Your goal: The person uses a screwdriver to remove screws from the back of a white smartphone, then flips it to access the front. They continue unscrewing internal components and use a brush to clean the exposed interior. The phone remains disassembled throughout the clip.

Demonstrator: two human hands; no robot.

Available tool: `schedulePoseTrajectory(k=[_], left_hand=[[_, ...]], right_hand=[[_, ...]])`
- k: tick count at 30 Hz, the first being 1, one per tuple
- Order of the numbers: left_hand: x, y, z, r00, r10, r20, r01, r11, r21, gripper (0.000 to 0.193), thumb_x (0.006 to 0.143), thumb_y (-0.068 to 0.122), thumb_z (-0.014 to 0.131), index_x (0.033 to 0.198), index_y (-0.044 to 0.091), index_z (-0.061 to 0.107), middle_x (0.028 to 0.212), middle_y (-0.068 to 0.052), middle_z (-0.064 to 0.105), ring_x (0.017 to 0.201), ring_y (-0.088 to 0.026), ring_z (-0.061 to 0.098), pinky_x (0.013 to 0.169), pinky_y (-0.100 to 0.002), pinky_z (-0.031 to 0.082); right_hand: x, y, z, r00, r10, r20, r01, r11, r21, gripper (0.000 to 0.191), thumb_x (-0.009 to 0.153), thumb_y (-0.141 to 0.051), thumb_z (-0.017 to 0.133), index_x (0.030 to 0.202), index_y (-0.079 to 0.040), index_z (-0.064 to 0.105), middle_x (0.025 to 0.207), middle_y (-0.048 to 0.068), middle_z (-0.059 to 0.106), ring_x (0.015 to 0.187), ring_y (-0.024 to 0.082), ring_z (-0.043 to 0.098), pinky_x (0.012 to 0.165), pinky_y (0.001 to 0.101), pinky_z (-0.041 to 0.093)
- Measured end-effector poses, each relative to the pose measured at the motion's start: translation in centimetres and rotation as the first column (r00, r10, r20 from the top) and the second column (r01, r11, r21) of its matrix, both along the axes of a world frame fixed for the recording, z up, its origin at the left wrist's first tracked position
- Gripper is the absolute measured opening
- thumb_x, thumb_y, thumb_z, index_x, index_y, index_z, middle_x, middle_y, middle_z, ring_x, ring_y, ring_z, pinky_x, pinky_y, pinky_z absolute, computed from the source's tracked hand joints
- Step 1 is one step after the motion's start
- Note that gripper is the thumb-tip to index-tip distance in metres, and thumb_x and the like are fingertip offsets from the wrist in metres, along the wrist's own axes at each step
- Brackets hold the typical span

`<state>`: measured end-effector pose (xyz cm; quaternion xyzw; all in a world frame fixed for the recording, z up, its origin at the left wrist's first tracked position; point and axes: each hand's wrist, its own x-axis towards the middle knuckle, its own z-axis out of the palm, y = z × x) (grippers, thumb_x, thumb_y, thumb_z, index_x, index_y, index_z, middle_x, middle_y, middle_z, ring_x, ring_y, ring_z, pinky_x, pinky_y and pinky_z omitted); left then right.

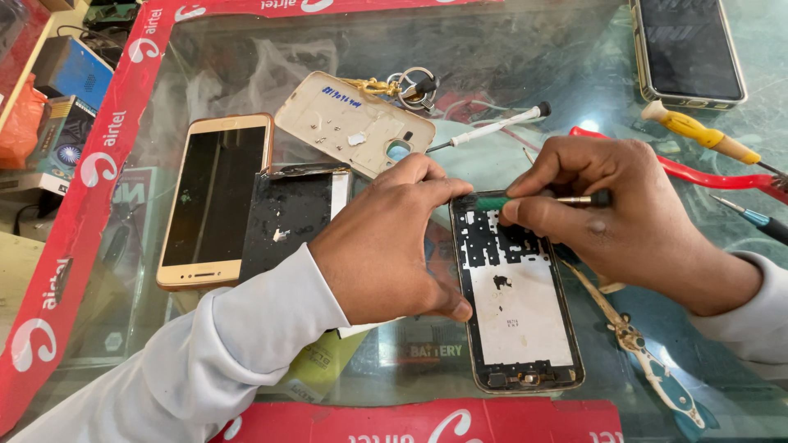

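An opened phone frame [519, 312] with a white inner plate lies on the glass counter [509, 57] in front of me. My left hand [394, 242] grips its upper left edge, thumb along the side. My right hand [611, 205] holds a green-handled screwdriver [542, 199] lying across the frame's top. A detached dark screen panel [287, 215] lies just left of my left wrist. Beyond it rest a gold phone [215, 201] face up and a beige back cover [353, 123] turned inside up.
A white-handled screwdriver [492, 127], a key ring [410, 86], a yellow-handled tool [698, 131], red-handled pliers [698, 172], a blue-tipped tool [755, 220] and a dark phone [688, 49] lie at the back and right. A thin part [648, 361] lies right of the frame. Red border tape [90, 164] edges the counter.
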<state>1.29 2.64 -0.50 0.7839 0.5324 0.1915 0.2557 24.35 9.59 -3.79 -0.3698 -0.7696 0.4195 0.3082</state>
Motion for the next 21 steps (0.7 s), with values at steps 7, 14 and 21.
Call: schedulePoseTrajectory(k=[7, 14, 21], left_hand=[[-0.17, 0.14, -0.19, 1.000, -0.013, 0.008, 0.013, 1.000, 0.026, 0.102, 0.045, 0.034, 0.100, 0.132, 0.000, 0.060, 0.127, -0.012, 0.056, 0.120, -0.032, 0.057, 0.098, -0.038, 0.048], [-0.08, 0.13, -0.05, 0.999, -0.003, 0.041, 0.002, 1.000, 0.025, 0.095, 0.045, 0.031, 0.100, 0.128, 0.002, 0.064, 0.125, -0.010, 0.059, 0.119, -0.030, 0.059, 0.097, -0.037, 0.049], [-0.01, 0.26, -0.04, 1.000, 0.015, 0.026, -0.014, 1.000, -0.023, 0.093, 0.045, 0.031, 0.099, 0.127, 0.004, 0.064, 0.124, -0.008, 0.059, 0.118, -0.029, 0.059, 0.095, -0.037, 0.049]], right_hand=[[-0.09, -0.44, -0.28, 1.000, -0.005, 0.028, 0.003, 0.999, 0.055, 0.009, 0.080, -0.008, 0.080, 0.082, -0.002, 0.074, 0.075, 0.003, 0.078, 0.062, 0.002, 0.065, 0.052, 0.0203, 0.049], [-0.28, -0.64, -0.42, 0.995, -0.073, 0.062, 0.060, 0.980, 0.192, 0.013, 0.081, -0.010, 0.081, 0.084, -0.002, 0.072, 0.075, 0.001, 0.076, 0.060, 0.002, 0.063, 0.050, 0.0204, 0.048], [-0.44, -0.82, -0.51, 0.994, -0.104, 0.044, 0.095, 0.980, 0.176, 0.012, 0.083, -0.010, 0.081, 0.085, -0.002, 0.072, 0.073, 0.001, 0.076, 0.062, 0.001, 0.064, 0.050, 0.0204, 0.049]])
